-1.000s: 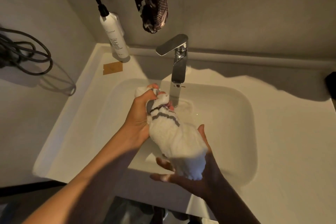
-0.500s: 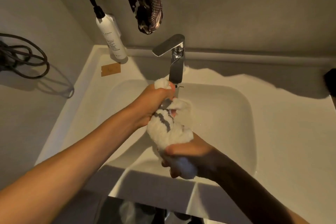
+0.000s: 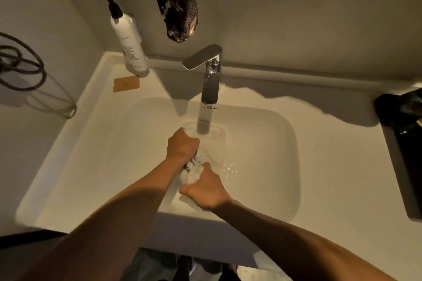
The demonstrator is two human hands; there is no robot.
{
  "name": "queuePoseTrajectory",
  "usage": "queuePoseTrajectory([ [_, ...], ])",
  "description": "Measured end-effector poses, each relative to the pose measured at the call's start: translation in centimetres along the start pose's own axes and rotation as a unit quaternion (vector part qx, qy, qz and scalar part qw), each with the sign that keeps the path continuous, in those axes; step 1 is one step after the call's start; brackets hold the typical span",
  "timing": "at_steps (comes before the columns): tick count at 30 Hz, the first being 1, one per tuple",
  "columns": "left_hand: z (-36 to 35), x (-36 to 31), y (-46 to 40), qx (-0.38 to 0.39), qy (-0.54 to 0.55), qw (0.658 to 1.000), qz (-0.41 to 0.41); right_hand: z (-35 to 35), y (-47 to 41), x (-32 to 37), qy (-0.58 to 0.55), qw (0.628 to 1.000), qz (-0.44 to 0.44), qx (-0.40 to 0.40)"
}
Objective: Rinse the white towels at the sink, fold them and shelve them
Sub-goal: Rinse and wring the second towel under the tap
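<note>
- A person stands over a white sink (image 3: 91,166), seen from above, both bare forearms reaching into the basin.
- The left hand (image 3: 182,146) is a closed fist around the far end of a wet white towel (image 3: 191,174), just beside the water stream.
- The right hand (image 3: 205,189) is closed tight around the near end of the same towel.
- The towel is bunched into a short rope low in the basin, nearly hidden; only a pale patch shows between the fists.
- Its long axis runs from the far fist to the near fist, slanting slightly rightward toward the viewer, far end pointing toward the faucet (image 3: 211,80).
- Water runs from the faucet and lands just right of the left fist, pooling and glinting on the basin floor.
- Risk, as a judgement: the stream mostly misses the towel, so the rinse may be uneven.
- Hard wringing could spray water over the rim toward the dark objects (image 3: 402,112) at the right.
- A pump bottle (image 3: 129,45) stands at the back left corner, well clear of the hands.
</note>
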State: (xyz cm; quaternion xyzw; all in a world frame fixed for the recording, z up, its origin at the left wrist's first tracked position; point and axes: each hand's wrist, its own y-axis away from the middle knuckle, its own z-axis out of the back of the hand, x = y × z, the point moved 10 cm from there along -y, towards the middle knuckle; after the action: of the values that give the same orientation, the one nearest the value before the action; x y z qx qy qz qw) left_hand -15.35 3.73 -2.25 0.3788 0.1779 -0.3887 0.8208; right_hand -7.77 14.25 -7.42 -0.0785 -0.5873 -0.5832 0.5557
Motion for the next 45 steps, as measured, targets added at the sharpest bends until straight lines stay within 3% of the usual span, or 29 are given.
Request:
queuePoseTrajectory([
  [8,-0.1,4.6,-0.6,-0.008,0.002,0.999,0.051,-1.6,1.6,-1.0,-0.003,0.998,-0.065,0.015],
  [22,2.5,1.9,1.1,-0.023,0.112,0.992,0.058,1.7,3.3,3.6,0.14,0.989,0.003,-0.037],
  [26,3.7,0.6,2.6,0.017,0.223,0.974,0.038,3.4,4.8,5.4,0.191,0.98,0.025,-0.053],
  [29,4.5,0.1,3.7,0.081,0.389,0.917,0.047,4.7,6.0,7.2,0.215,0.972,0.058,-0.071],
  [32,4.7,1.2,4.9,0.14,0.51,0.846,0.064,6.4,7.4,8.5,0.115,0.985,0.085,-0.101],
  [36,3.4,2.4,8.0,0.231,0.535,0.807,0.095,6.3,9.0,9.0,-0.028,0.987,0.08,-0.138],
  [38,3.8,1.4,8.9,0.252,0.516,0.816,0.063,5.7,9.9,9.4,-0.091,0.983,0.092,-0.132],
  [43,8.2,-0.9,8.7,0.175,0.504,0.845,-0.034,6.4,11.5,10.1,-0.216,0.96,0.123,-0.129],
  [45,9.6,-2.3,9.7,0.163,0.488,0.854,-0.077,6.2,11.7,10.5,-0.292,0.941,0.149,-0.086],
])
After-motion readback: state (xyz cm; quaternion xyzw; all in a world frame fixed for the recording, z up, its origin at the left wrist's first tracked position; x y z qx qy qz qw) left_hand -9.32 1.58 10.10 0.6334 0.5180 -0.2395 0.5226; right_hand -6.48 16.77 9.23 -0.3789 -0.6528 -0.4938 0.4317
